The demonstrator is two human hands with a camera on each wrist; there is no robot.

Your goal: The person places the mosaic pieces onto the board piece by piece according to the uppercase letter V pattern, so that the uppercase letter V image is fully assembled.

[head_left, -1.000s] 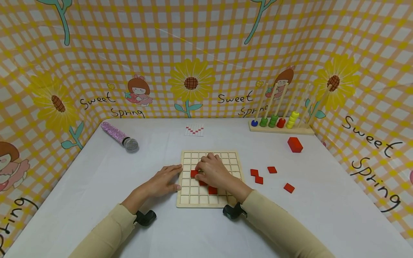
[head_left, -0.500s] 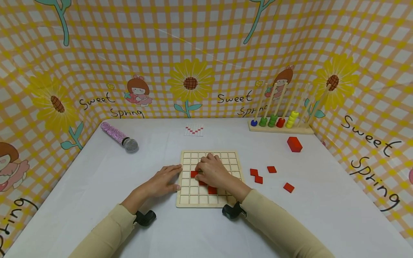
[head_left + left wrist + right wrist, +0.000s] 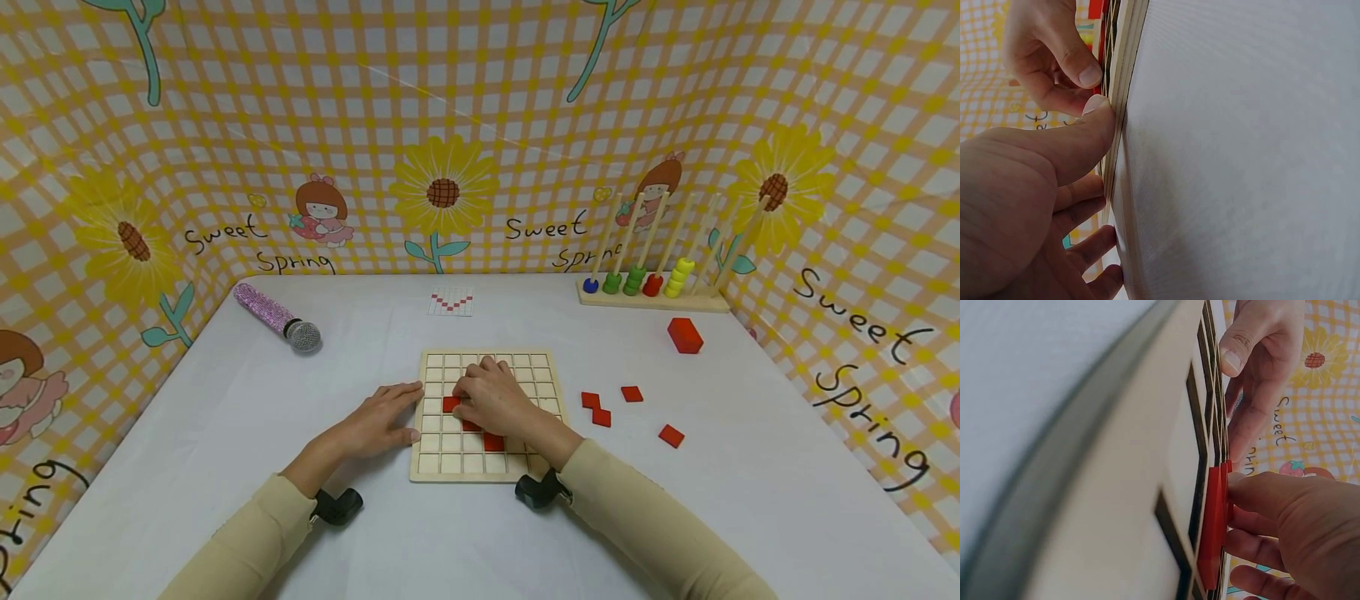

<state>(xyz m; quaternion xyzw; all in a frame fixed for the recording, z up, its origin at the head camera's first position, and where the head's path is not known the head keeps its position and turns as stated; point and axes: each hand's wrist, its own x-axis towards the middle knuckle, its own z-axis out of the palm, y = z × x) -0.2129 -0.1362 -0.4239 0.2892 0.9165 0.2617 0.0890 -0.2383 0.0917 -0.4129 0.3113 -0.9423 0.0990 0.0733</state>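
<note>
red tiles [image 3: 493,442], three showing on one board [image 3: 465,479], four beside

From here I see a tabletop booth: sunflower-printed cloth [image 3: 442,108] walls the white table [image 3: 420,542] beyond the left hand [image 3: 378,422] and right hand [image 3: 495,398].

Tiles [image 3: 493,442] on board [image 3: 465,478]; card [image 3: 451,302] behind; microphone [image 3: 272,312] left.
</note>
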